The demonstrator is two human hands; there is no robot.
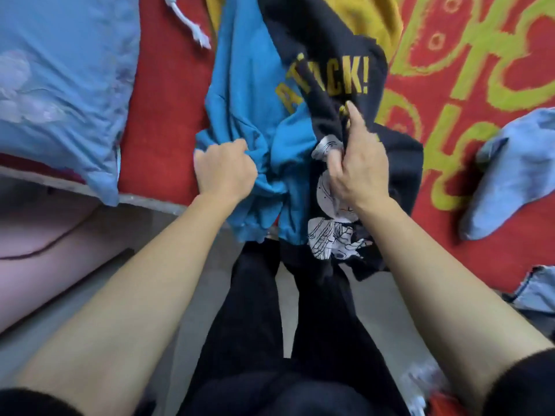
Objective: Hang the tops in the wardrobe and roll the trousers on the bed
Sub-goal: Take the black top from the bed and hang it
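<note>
Your left hand [223, 171] fists its fingers around bunched blue fabric of the top [249, 94] while your right hand [357, 169] pinches its black printed side on the bed [159, 115].

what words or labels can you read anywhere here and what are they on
"ATTACK!" in yellow block letters on the blue and black sweatshirt; a fold hides the middle letters, so that reading is partly inferred.
The white line drawing lower on the same sweatshirt shows no legible words.
The yellow-green loops on the red patterned blanket look ornamental and cannot be read as words.
</note>
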